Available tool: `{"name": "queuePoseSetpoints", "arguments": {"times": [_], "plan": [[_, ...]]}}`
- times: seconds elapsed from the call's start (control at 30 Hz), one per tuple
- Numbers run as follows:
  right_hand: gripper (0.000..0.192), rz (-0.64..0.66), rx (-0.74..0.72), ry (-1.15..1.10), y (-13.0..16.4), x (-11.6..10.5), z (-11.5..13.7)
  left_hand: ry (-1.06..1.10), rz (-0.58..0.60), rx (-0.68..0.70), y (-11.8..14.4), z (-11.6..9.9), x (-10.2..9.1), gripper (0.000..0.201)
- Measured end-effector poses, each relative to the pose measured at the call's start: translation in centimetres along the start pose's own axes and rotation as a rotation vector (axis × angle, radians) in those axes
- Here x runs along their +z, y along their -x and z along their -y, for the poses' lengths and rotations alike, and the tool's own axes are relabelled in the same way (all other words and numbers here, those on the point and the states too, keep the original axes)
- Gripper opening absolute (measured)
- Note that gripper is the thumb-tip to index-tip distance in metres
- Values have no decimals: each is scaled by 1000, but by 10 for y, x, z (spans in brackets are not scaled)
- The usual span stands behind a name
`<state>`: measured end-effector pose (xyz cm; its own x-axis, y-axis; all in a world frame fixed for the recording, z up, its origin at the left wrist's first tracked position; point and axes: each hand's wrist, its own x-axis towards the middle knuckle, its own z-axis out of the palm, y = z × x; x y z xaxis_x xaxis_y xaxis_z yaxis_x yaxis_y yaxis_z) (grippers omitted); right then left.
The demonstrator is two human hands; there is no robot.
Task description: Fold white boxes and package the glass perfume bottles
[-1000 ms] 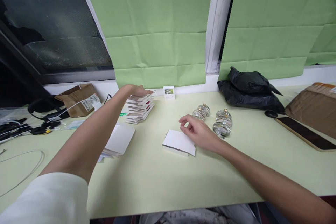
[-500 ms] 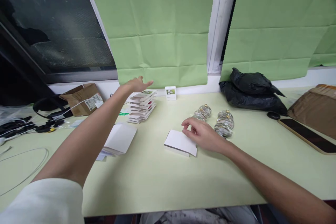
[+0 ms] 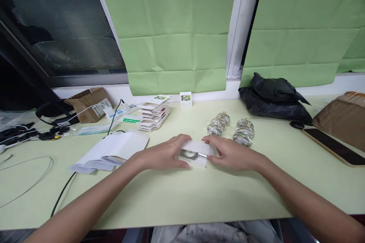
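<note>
A small white box [image 3: 196,146] sits in front of me on the table, its near side open. Something shiny and curved, partly transparent, shows inside that opening; I cannot make out what it is. My left hand [image 3: 168,153] grips the box's left end, thumb in front and fingers behind. At the other end, my right hand [image 3: 228,153] pinches it between thumb and fingers. Just behind my right hand stand two rows of clear, round, gold-topped ornaments [image 3: 218,123]. To the left lies a fanned pile of flat white cartons [image 3: 114,150].
A stack of white cartons [image 3: 154,114] stands at the back, with a small white box with a green picture [image 3: 186,99] by the wall. Black bags [image 3: 273,97], a phone [image 3: 333,146] and a brown package [image 3: 342,117] lie right. Cables and an open cardboard box [image 3: 88,104] are left.
My left hand has come down from above the carton stack to the box's left end. My right hand has closed on its right end, and the box's open side now shows its contents.
</note>
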<state>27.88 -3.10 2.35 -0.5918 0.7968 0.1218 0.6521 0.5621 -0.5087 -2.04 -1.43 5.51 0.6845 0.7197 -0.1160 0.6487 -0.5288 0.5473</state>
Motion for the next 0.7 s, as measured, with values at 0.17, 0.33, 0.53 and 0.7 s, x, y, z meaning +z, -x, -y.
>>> {"name": "queuePoseSetpoints", "arguments": {"times": [0.17,0.33,0.53,0.7], "plan": [[35,-108,133,-180,-7,-10,5,238,-218,-40,5,20,18,57],[33,-161,194,-501,-22,1,-5,110,-345,70,2,24,23,40],[29,-105,267,-799,-41,21,-12,-6,-83,70,9,30,12,73],[27,-358,205,-406,-48,33,2,-56,-96,-23,21,34,9,84]]}}
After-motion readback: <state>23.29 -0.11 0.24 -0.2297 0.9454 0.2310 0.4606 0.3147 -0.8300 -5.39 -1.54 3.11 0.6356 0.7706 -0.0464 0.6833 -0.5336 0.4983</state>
